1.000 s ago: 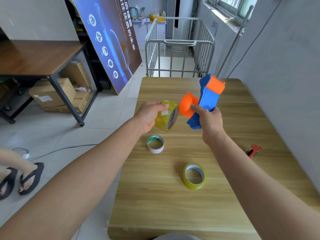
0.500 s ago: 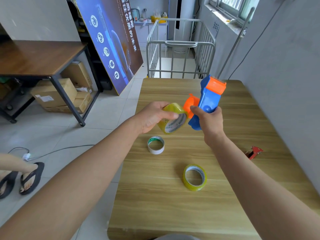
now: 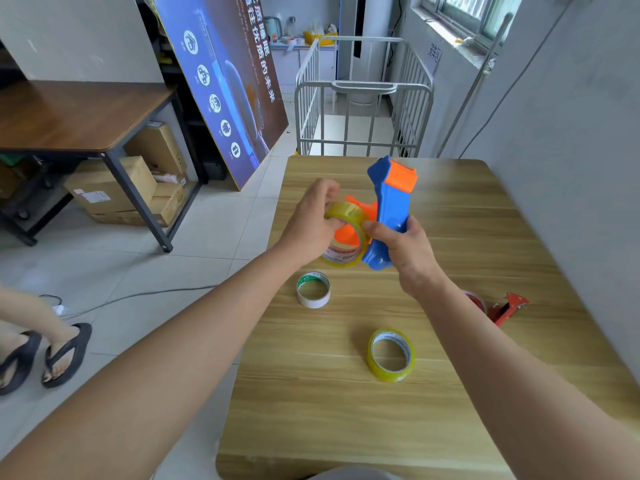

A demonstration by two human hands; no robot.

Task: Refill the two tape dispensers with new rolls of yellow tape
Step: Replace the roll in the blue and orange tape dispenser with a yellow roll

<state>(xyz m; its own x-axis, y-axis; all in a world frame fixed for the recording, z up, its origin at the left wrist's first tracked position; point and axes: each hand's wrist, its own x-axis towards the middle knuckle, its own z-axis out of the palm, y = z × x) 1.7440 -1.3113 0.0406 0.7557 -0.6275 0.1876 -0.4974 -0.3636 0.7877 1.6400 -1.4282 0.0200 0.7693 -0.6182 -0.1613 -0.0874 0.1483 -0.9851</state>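
Observation:
My right hand [image 3: 403,251] grips the blue and orange tape dispenser [image 3: 391,206], held upright above the wooden table [image 3: 450,427]. My left hand [image 3: 310,226] holds a yellow tape roll [image 3: 343,233] that now sits around the dispenser's orange hub. A second yellow roll [image 3: 391,355] lies flat on the table nearer to me. A red dispenser [image 3: 505,306] rests at the right side of the table, partly hidden behind my right forearm.
An empty white tape core [image 3: 313,289] stands on the table below my left hand. A grey wall runs along the table's right side. A metal cage cart [image 3: 363,98] stands beyond the far edge. Another person's sandalled feet [image 3: 45,355] are on the floor at left.
My left hand brought the yellow roll to the right and pushed it over the orange hub. The dispenser tilted more upright and sank slightly.

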